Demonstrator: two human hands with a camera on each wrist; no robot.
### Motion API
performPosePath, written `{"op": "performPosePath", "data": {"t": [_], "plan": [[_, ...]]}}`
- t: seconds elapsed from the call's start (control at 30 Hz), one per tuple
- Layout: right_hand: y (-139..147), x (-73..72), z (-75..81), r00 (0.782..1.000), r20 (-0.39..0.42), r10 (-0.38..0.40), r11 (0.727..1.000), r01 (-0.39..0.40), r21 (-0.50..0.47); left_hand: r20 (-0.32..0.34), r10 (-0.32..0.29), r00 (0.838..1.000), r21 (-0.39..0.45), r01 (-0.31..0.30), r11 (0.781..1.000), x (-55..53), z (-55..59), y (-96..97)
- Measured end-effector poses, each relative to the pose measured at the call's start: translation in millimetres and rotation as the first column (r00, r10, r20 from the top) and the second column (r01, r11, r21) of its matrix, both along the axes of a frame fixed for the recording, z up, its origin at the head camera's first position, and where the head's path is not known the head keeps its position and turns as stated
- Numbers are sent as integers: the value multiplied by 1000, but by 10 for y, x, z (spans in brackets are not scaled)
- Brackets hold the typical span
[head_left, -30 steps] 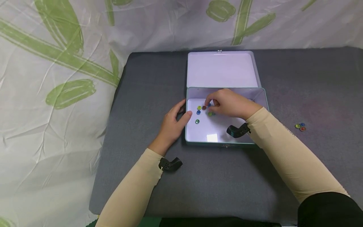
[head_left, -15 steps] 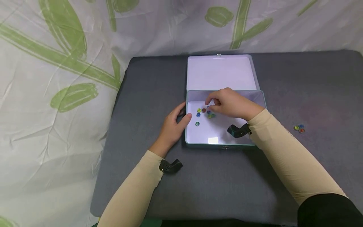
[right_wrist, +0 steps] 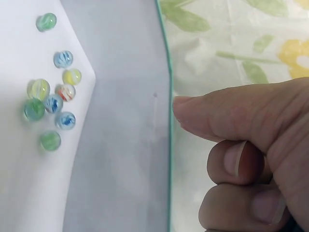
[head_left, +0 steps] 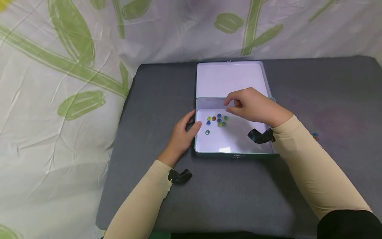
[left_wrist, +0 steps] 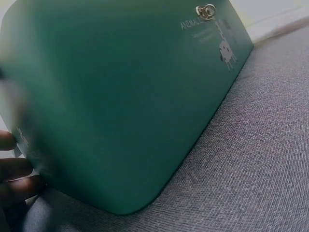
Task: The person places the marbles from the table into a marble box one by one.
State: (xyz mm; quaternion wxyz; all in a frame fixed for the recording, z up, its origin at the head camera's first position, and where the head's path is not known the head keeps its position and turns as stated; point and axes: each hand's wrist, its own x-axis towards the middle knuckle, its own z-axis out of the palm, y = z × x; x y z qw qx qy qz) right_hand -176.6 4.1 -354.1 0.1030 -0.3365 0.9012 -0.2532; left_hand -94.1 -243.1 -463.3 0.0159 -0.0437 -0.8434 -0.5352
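Note:
A green tin box with a white inside stands on the table, its hinged lid swung back. Several glass marbles lie loose toward the left of its floor, in green, blue, yellow and red. At the left wall my left hand grips the box, thumb over the rim and fingers against the outside; in the left wrist view its fingers touch the green side. Above the box's back part hovers my right hand, thumb and index finger apart, holding nothing. Its thumb shows in the right wrist view.
A few more marbles lie on the grey table to the right of the box, partly hidden by the right sleeve. A white curtain with green leaf patterns hangs behind and to the left.
My right hand has let go of a marble and moved right and up, leaving another green marble in view in the tin box. The left hand has stayed at the wall.

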Motion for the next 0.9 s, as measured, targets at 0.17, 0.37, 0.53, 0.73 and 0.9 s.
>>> {"op": "performPosePath", "data": {"t": [0.17, 0.37, 0.53, 0.73, 0.9], "plan": [[98, 61, 42, 999, 12, -32, 999, 32, 12, 16, 6, 1000, 3, -6, 1000, 7, -14, 6], [210, 90, 45, 999, 25, -38, 999, 38, 35, 7, 8, 1000, 8, -8, 1000, 7, -2, 22], [310, 124, 80, 997, 27, -66, 997, 65, 48, 3, 0, 1000, 22, 0, 1000, 2, -8, 19], [446, 183, 93, 995, -1, -100, 994, 100, 44, -8, -2, 1000, 26, 2, 1000, -5, -14, 17], [565, 237, 71, 993, -26, -118, 993, 118, 28, -3, -14, 1000, 30, 14, 999, 4, -23, 13]]}}
